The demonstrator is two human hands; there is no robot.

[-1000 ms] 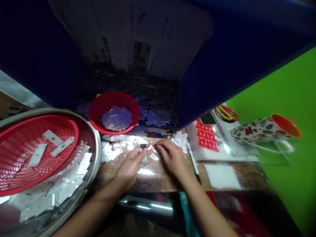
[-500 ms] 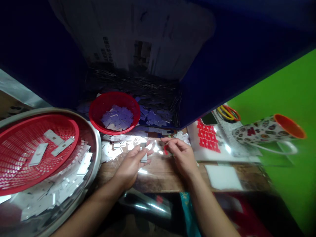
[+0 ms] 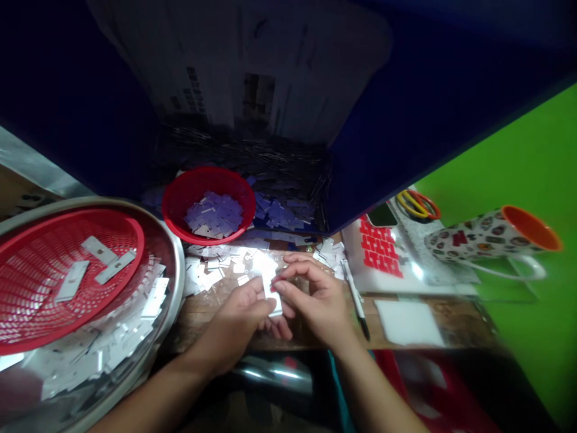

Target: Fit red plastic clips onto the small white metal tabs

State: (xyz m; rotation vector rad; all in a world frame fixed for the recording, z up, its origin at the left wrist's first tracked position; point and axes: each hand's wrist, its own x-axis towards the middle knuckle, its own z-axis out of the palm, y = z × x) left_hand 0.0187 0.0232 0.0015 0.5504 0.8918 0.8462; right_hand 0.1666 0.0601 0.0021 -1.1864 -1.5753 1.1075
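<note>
Held over the wooden bench is a small flat pale plate point(image 3: 272, 308), bright with glare, and my left hand point(image 3: 243, 310) is closed on its near end. My right hand point(image 3: 322, 294) pinches a small red piece point(image 3: 273, 287) between thumb and fingers, at the plate's right edge. Whether the red piece touches the plate is too blurred to tell. Beyond my hands, many similar loose plates point(image 3: 205, 273) are strewn on the bench point(image 3: 202, 325). A round red basin point(image 3: 174, 225) behind them holds more of these plates.
At left, a red mesh basket point(image 3: 27, 258) with several plates rests in a big metal bowl point(image 3: 178, 282). Right of my hands lie a pen point(image 3: 354, 294), a sheet of red cutouts point(image 3: 381, 252), a phone point(image 3: 382, 218), scissors point(image 3: 412, 204) and a patterned mug point(image 3: 482, 234). Blue walls point(image 3: 383, 138) rise behind.
My right hand has moved left with the red piece, up to the plate. My left hand has turned the plate and brought it slightly nearer. The pen beside my right hand now shows.
</note>
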